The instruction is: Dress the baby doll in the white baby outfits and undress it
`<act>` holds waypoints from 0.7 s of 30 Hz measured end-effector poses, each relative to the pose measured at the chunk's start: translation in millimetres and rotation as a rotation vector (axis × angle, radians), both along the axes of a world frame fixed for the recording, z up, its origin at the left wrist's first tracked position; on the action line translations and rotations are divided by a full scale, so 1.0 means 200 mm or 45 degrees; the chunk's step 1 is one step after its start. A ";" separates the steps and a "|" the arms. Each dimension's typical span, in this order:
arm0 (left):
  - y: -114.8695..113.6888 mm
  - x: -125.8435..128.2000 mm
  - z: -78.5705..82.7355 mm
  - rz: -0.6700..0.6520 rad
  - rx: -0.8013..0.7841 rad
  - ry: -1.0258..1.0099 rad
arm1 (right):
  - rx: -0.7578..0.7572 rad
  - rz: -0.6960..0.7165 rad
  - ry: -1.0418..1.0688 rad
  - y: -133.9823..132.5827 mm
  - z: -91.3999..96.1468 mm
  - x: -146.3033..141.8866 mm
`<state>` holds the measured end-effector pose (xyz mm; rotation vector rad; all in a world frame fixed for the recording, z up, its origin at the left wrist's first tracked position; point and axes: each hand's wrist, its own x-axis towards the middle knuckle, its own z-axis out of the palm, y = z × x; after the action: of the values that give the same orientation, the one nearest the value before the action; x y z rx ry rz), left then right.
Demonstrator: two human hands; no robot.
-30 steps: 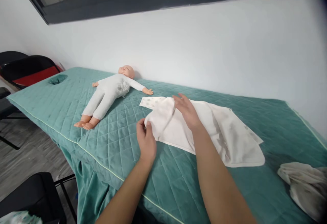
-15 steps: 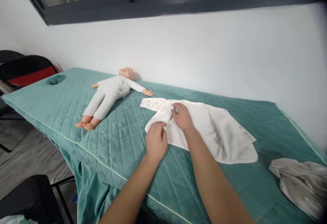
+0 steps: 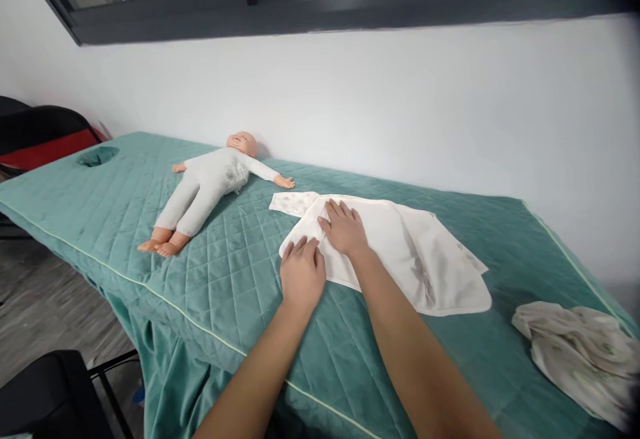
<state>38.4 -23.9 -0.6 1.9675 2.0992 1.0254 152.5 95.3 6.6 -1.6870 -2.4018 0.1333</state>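
Observation:
A white baby garment (image 3: 387,229) lies spread on the green quilted bed cover (image 3: 235,292), one patterned sleeve (image 3: 290,203) sticking out at its left. My left hand (image 3: 303,272) rests on the garment's near left edge, fingers laid out over the cloth. Just up and to the right, my right hand (image 3: 344,227) lies flat on the same cloth with its fingers spread. Neither hand grips anything. Beyond the sleeve, a baby doll (image 3: 203,189) in a pale bodysuit lies on its back, arms stretched out.
A crumpled light cloth (image 3: 575,352) sits at the bed's right end. The bed's face hole (image 3: 99,156) is at the far left. A white wall (image 3: 400,105) with a dark window frame runs behind. Black chairs (image 3: 55,385) stand at the left.
My right hand has flattened onto the cloth, its fingers now more stretched. My left fingers have spread out over the garment's edge. The view has shifted slightly.

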 end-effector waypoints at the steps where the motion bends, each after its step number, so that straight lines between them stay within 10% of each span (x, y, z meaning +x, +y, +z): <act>1: 0.00 0.00 0.00 -0.006 -0.015 0.034 | -0.007 -0.004 -0.012 0.00 0.00 0.00; 15: -0.01 0.02 0.00 -0.060 -0.196 0.363 | -0.061 0.075 -0.019 -0.20 0.01 0.03; 21: -0.02 0.01 0.01 -0.072 -0.204 0.358 | -0.114 0.161 0.467 -0.26 0.02 0.32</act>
<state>41.3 -28.1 0.9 2.1809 2.1635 0.5782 216.0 42.7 9.9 -1.3976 -2.2480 0.5279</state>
